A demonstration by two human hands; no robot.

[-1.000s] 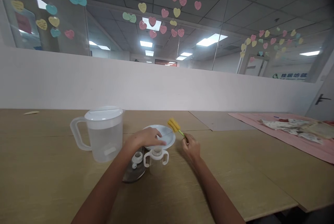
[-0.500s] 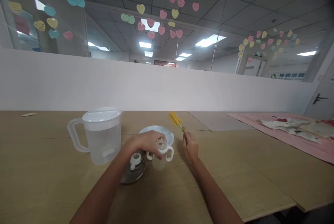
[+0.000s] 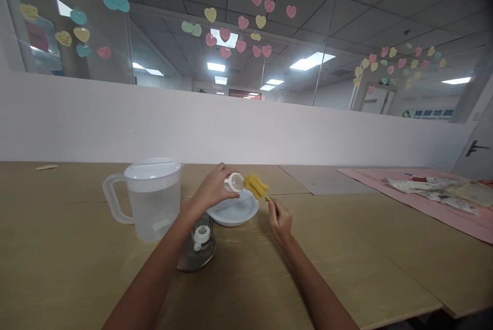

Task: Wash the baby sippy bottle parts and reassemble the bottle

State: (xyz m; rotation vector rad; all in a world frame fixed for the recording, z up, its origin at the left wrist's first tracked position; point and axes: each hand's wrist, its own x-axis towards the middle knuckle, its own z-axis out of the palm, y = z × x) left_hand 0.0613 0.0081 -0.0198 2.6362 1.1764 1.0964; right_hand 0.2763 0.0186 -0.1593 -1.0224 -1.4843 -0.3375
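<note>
My left hand [image 3: 216,186] is wrapped round a small clear baby bottle [image 3: 233,182] with a white collar, held tilted above the white bowl [image 3: 233,214]. Most of the bottle is hidden by the fingers. In my right hand [image 3: 281,220] is the thin green handle of a yellow sponge bottle brush [image 3: 256,186]. The sponge head is close to the bottle's end; I cannot tell whether they touch. Below my left wrist lies a dark shiny curved tray [image 3: 194,258], partly behind the forearm. A white ring-shaped bottle part [image 3: 202,236] rests on it.
A clear plastic pitcher [image 3: 152,207] with a white lid stands left of my left forearm. On the far right, a pink cloth [image 3: 375,186] carries papers and a blue pen. A low white wall [image 3: 231,130] runs behind the wooden table [image 3: 346,248].
My left hand has lifted the baby bottle off the table and tipped it over the bowl. The brush head has turned left toward the bottle, with my right hand slightly lower.
</note>
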